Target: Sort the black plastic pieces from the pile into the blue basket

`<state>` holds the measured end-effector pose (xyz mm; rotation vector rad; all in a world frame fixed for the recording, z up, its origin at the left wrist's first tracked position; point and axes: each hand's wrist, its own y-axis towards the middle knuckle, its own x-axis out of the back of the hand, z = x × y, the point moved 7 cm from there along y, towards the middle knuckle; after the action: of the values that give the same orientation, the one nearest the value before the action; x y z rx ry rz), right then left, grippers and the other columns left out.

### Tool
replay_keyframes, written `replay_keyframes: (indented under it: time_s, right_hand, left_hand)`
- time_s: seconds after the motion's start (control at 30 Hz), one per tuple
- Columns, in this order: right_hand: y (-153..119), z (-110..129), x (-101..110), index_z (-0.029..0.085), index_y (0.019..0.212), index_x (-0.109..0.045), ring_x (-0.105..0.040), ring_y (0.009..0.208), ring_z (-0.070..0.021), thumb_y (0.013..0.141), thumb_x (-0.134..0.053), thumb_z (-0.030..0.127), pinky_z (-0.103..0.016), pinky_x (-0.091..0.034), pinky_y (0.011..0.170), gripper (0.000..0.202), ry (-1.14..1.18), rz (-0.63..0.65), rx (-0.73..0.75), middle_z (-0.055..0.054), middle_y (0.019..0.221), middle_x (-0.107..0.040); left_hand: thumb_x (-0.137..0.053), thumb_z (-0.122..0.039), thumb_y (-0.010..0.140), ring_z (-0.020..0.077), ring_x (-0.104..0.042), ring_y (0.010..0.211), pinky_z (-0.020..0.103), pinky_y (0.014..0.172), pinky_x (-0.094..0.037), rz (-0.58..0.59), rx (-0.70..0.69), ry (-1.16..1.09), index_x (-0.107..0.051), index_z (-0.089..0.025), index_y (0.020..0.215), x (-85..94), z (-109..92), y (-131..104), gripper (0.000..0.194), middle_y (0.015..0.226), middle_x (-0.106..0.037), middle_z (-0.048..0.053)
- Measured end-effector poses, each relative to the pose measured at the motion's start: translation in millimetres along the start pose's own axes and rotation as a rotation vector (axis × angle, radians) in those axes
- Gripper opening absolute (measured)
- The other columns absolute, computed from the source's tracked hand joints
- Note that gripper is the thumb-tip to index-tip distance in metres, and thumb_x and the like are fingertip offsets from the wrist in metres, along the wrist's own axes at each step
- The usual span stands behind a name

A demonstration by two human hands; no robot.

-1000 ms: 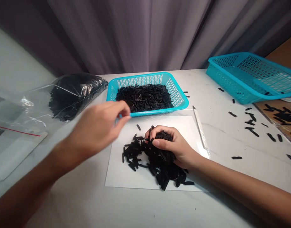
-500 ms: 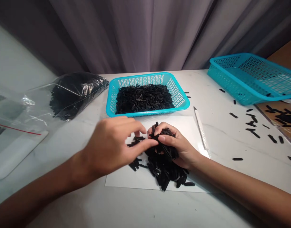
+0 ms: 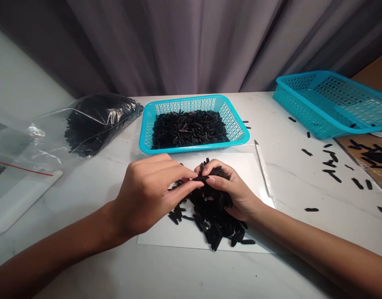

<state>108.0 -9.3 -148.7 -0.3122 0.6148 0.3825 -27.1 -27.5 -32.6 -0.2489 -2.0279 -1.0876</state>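
My right hand (image 3: 233,189) is wrapped round a bunch of thin black strips (image 3: 220,195), their kind not clear. Thumb and fingers of my left hand (image 3: 156,189) pinch one black strip (image 3: 200,179) that lies crosswise at the right thumb tip. Below both hands, a loose pile of the same strips (image 3: 217,232) rests on a white sheet (image 3: 160,234). Behind the hands stands a blue perforated basket (image 3: 191,148) with many more black strips (image 3: 191,128) in it.
At the left lies a clear plastic bag (image 3: 100,124) full of black pieces. A second blue basket (image 3: 318,128) stands at the back right, with scattered strips (image 3: 329,162) near it. A white pencil-like tool (image 3: 264,170) lies at the sheet's right edge. Grey curtains (image 3: 178,45) hang behind.
My left thumb and fingers, apart before, have closed on a black strip at the right hand's bunch. My right hand has hardly moved.
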Motion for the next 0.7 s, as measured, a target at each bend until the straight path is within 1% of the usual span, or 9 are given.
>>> replay_keyframes:
  time_s: [0.2,0.37,0.57,0.63,0.7]
  right_hand:
    - [-1,0,1,0.024,0.081,-0.075,-0.063,0.077,-0.014,0.075,-0.09,0.031,-0.024,-0.05,0.067,0.018,0.012,-0.026,-0.029,0.001,0.09,-0.068]
    - [-1,-2,3,0.023,0.081,-0.073,-0.061,0.072,-0.0132,0.074,-0.091,0.033,-0.024,-0.049,0.064,0.021,0.002,-0.044,-0.047,0.002,0.086,-0.066]
    - [0,-1,3,0.023,0.081,-0.073,-0.062,0.072,-0.0137,0.076,-0.089,0.031,-0.024,-0.049,0.061,0.018,-0.013,-0.052,-0.037,0.001,0.088,-0.068]
    - [0,0,3,0.023,0.081,-0.073,-0.061,0.069,-0.0127,0.076,-0.088,0.03,-0.023,-0.048,0.058,0.018,-0.012,-0.051,-0.04,0.001,0.088,-0.068]
    - [0,-1,2,0.023,0.081,-0.073,-0.061,0.069,-0.0125,0.075,-0.089,0.031,-0.022,-0.047,0.056,0.019,-0.003,-0.05,-0.05,0.001,0.088,-0.069]
  left_hand:
    - [-0.082,-0.022,0.087,0.0129,-0.063,0.058,0.029,0.056,-0.047,-0.018,0.009,0.016,-0.072,-0.018,0.081,4.5,2,1,0.012,0.071,-0.077,-0.002]
    - [-0.079,-0.024,0.09,0.014,-0.064,0.058,0.03,0.055,-0.046,-0.029,-0.015,0.063,-0.072,-0.019,0.081,6.6,2,2,0.013,0.07,-0.077,-0.001]
    - [-0.077,-0.026,0.092,0.0152,-0.065,0.058,0.031,0.054,-0.045,-0.036,-0.046,0.128,-0.071,-0.02,0.081,9.6,-3,1,0.014,0.07,-0.077,-0.001]
    - [-0.077,-0.026,0.092,0.016,-0.067,0.06,0.031,0.054,-0.045,-0.037,-0.058,0.158,-0.072,-0.021,0.081,9.0,1,1,0.013,0.07,-0.077,-0.001]
    - [-0.077,-0.027,0.092,0.0175,-0.067,0.061,0.032,0.056,-0.045,-0.06,-0.06,0.23,-0.073,-0.023,0.081,7.4,13,3,0.013,0.07,-0.076,-0.001]
